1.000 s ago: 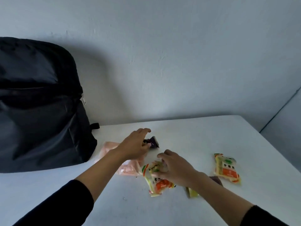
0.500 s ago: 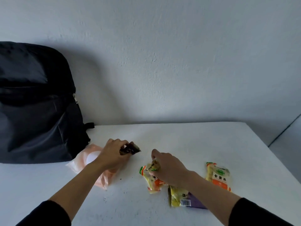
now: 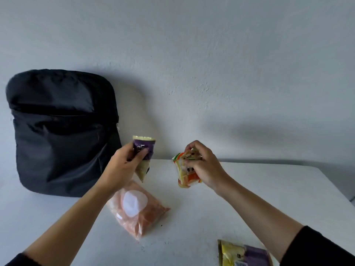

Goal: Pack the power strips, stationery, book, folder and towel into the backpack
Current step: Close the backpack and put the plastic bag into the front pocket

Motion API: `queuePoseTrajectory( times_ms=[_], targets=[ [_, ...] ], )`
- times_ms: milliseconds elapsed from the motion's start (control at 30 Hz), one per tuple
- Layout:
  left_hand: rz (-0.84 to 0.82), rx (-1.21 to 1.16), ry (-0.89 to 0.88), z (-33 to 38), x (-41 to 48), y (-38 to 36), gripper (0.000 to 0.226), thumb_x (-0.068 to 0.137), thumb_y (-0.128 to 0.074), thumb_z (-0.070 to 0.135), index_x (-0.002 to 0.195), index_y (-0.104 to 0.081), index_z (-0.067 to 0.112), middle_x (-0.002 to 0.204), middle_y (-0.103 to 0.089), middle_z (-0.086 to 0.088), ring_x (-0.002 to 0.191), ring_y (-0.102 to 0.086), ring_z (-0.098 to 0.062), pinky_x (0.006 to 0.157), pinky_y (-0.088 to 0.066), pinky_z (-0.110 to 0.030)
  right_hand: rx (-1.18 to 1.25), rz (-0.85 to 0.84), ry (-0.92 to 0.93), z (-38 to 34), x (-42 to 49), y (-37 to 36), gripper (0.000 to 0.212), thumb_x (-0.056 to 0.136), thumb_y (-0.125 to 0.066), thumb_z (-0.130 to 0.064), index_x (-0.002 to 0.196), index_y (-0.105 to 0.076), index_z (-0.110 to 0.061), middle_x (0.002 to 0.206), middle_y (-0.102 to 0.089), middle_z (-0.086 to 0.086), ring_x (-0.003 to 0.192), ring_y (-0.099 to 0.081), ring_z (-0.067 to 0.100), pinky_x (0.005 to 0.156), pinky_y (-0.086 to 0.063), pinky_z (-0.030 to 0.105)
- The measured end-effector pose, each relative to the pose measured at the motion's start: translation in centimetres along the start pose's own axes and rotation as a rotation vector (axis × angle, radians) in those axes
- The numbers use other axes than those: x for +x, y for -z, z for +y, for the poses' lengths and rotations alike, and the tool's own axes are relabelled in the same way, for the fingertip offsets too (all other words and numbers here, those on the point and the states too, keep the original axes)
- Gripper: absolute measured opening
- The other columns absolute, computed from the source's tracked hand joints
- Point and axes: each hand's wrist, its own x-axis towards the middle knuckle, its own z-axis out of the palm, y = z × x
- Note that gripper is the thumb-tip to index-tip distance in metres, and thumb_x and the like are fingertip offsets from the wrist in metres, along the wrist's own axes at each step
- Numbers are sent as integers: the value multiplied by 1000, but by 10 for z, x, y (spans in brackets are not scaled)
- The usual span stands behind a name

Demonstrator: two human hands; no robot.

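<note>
From my station, the black backpack stands at the far left of the white table, upright, with its back against the wall. Its zip pull hangs at the right edge. From this angle I cannot tell whether the main compartment is open.

Just right of the bag, the left hand is raised off the table and grips a purple-and-yellow packet, thumb across its front and fingers curled behind. Below that hand a pink packet with a white oval patch lies flat on the table, untouched.

Further right, the right hand is also lifted, its fingers clenched round the top of an orange-and-white packet that hangs below them. At the bottom edge, near the right forearm, a second purple-and-yellow packet lies on the table, partly out of frame.

I judge the step in hand to be gathering loose items for loading: 2 packets are held and 2 wait on the table. No power strip, stationery, book, folder or towel is in view, so I cannot say how far the listed packing has got.

The next move calls for carrying both held packets left to the bag. With both hands full, 1 hand will probably have to free up first to hold the bag's mouth open.
</note>
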Motion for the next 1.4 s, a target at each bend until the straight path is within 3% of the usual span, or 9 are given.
queuePoseTrajectory(
  times_ms=[67,267,500,767,933,1067,1200,1267,1400],
  targets=[
    [58,-29,-82,16,-2,21,9,103,-59,16,100,-68,15,82,-73,1,73,-65,-10,68,-55,-23,57,-22,41,-15,6,-18,22,86,-67,-4,93,-58,-22,87,-61,-6,79,-55,14,63,-43,24],
    [192,-32,-155,28,-7,97,8,103,-58,14,101,-63,19,80,-66,2,71,-59,-17,70,-50,-37,3,5,241,-59,21,-77,23,89,-69,-5,103,-58,-19,93,-64,-11,85,-60,7,70,-49,21],
    [256,-76,-148,24,8,209,22,110,-41,29,120,-60,24,104,-63,6,95,-57,-6,93,-45,-29,-157,40,623,-126,51,-166,29,92,-70,-10,112,-53,-24,101,-66,-7,92,-66,12,73,-56,28],
    [220,267,-273,8,73,296,17,97,-70,23,113,-66,29,97,-75,10,90,-71,-13,82,-56,-31,-213,96,480,-181,100,-237,14,100,-63,-25,107,-51,-24,97,-67,-4,85,-67,8,61,-52,20],
    [156,457,-468,-1,103,300,24,90,-78,14,111,-72,23,95,-71,14,88,-65,3,78,-45,-7,-478,-126,313,-170,98,-259,14,107,-45,-41,108,-41,-28,88,-66,2,78,-67,22,72,-54,49],
    [-87,640,-636,-10,121,310,29,86,-77,0,109,-77,18,95,-74,6,88,-64,-2,79,-46,-8,-414,-177,282,-179,102,-255,12,105,-44,-45,103,-42,-33,91,-68,2,83,-69,21,78,-56,48],
    [-319,981,-562,-27,125,315,29,93,-68,20,117,-68,35,89,-75,9,82,-70,-15,73,-56,-37,-440,-305,268,-186,98,-245,11,107,-44,-43,100,-42,-34,89,-65,5,81,-63,23,74,-50,45],
    [-398,1027,-527,-23,126,319,22,99,-57,49,111,-68,35,81,-72,8,74,-67,-12,71,-55,-35,-454,-285,261,-184,98,-243,14,107,-42,-43,97,-40,-34,84,-61,6,73,-58,17,69,-45,39],
    [-493,1174,-529,-20,121,327,74,88,-2,84,90,-54,32,67,-55,4,68,-54,-12,78,-38,-23,-428,-104,232,-181,110,-243,16,106,-46,-43,103,-42,-28,91,-67,7,79,-65,20,64,-46,32]
  ],
)
